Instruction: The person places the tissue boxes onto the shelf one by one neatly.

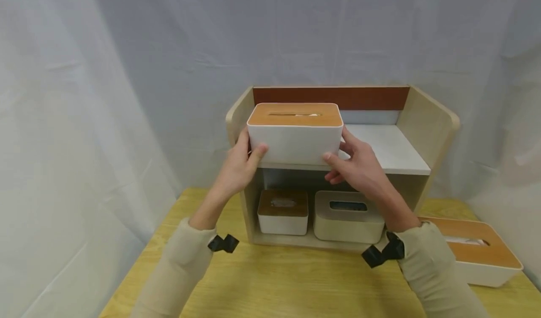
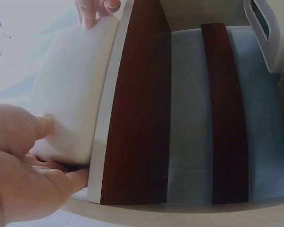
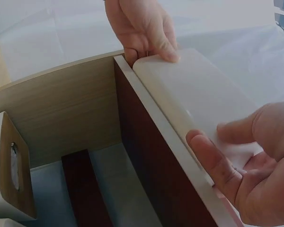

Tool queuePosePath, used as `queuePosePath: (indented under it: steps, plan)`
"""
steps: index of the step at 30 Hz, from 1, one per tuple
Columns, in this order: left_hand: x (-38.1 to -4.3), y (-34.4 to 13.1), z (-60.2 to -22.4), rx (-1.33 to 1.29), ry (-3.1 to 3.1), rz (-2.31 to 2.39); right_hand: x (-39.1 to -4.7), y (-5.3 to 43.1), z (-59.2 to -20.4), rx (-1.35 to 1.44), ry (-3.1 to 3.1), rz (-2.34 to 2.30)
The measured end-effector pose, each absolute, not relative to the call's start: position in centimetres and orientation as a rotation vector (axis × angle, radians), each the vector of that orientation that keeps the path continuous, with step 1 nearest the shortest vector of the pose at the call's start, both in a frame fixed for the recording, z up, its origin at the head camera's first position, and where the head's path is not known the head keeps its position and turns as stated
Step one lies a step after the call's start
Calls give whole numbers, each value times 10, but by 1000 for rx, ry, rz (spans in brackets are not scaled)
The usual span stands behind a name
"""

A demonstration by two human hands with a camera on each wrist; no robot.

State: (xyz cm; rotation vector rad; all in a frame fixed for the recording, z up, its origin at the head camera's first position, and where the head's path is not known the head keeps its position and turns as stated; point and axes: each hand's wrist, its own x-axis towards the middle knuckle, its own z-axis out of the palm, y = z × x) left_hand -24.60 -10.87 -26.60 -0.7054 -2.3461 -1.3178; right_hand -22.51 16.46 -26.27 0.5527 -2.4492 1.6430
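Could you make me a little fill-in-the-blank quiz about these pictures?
The left hand and right hand hold a box above a compartment containing ____ boxes.
In that compartment, the white box stands to the ____ of the beige box.
On the table, another box stands to the ____ of the shelf unit.

Missing words: two; left; right.

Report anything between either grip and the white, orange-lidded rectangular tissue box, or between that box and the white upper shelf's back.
Nothing visible separates the left grip or right grip from the tissue box: both hold it. Behind it, part of the white upper shelf is hidden; the visible right part shows no obstacle.
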Motion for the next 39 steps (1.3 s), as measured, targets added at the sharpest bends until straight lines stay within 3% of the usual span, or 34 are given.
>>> queuePosePath:
  steps: [27, 39]
  plan:
    - [-245, -91, -264, -513, -2293, -1329, -229, 168, -256, 321, -2495, 1330]
    - [-243, -77, -289, -631, -2088, -804, -235, 157, -272, 570, -2140, 1328]
